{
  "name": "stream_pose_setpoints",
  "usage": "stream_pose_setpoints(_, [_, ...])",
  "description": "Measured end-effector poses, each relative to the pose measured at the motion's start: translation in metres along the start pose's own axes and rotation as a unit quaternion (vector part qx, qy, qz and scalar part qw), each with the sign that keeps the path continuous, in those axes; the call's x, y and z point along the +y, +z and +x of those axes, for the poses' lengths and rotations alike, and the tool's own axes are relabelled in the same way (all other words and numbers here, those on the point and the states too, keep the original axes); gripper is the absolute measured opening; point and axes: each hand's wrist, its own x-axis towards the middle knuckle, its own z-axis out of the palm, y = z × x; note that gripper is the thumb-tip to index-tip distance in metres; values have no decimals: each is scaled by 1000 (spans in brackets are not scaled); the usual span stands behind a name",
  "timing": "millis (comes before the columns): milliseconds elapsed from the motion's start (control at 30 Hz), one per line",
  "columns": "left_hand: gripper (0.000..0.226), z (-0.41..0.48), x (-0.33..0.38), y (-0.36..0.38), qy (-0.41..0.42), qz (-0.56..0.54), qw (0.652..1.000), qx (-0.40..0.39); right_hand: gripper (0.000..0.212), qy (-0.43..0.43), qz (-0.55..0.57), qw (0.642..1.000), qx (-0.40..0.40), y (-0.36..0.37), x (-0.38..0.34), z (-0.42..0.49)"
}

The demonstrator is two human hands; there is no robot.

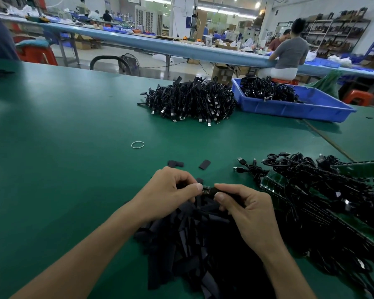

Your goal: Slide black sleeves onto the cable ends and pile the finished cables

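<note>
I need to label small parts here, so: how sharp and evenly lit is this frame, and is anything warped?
Head view: hands are fairly sharp, but the sleeve pile is a dark, detail-poor mass; overhead lights leave pale sheen on the green table; wide-angle lens bends the far bench; background workers are blurred.

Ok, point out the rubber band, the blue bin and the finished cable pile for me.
rubber band (137, 144): head view, on its near edge.
blue bin (289, 108): head view, on its front wall.
finished cable pile (190, 100): head view, middle of the heap.

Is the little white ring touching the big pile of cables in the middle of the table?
Apart. The head view shows bare green table all around the white ring, with a clear gap up to the cable pile.
</note>
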Motion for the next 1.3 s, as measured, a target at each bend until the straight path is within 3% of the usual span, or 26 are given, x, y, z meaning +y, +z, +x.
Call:
stream_pose_setpoints(133, [19,0,-1,0,7,-1,1000,-14,20,1,13,1000,-6,3,-3,-1])
stream_pose_setpoints(467, [18,-2,3,-2,31,-42,998,-18,30,-11,17,1000,22,5,1,-2])
stream_pose_setpoints(667, [21,-2,3,1,25,-28,999,-28,21,-4,8,1000,-5,6,-5,-2])
stream_pose_setpoints(800, [22,-1,4,1,20,-21,999,-26,23,1,7,999,36,9,-6,-2])
stream_pose_setpoints(867, [23,-2,5,2,20,-12,1000,-19,31,15,17,996,91,10,-4,-1])
stream_pose_setpoints(967, [18,-2,6,4,25,-1,1000,-3,24,35,55,984,167,11,-1,0])
stream_pose_setpoints(1300, [19,-1,4,8,33,1,998,55,29,36,115,977,176,25,-7,-5])
